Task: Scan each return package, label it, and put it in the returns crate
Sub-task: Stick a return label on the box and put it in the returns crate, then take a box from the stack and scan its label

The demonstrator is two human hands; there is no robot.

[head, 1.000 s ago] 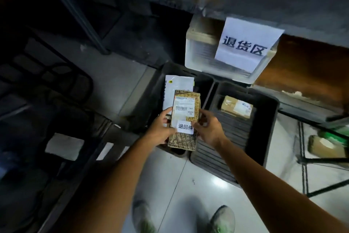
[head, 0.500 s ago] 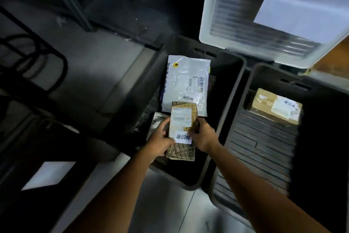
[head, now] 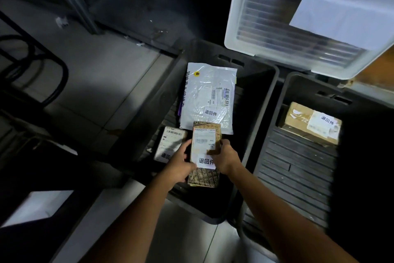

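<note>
A brown patterned package [head: 204, 175] with a shipping label and a white return sticker is held low inside the left dark crate [head: 264, 100]. My left hand [head: 180, 166] grips its left edge and my right hand [head: 226, 157] grips its right edge. In the same crate lie a white poly mailer [head: 207, 96] with a return sticker and a small white-labelled package [head: 170, 144] beside my left hand.
A second dark crate [head: 298, 177] to the right holds a cardboard box [head: 311, 126] with a sticker. A white bin [head: 283, 19] with a paper sign [head: 349, 4] sits on the shelf above. Grey floor tiles lie to the left, near a dark chair frame [head: 32, 66].
The view moved closer to the crates. Both hands lowered the brown package into the left crate, next to the small white-labelled package.
</note>
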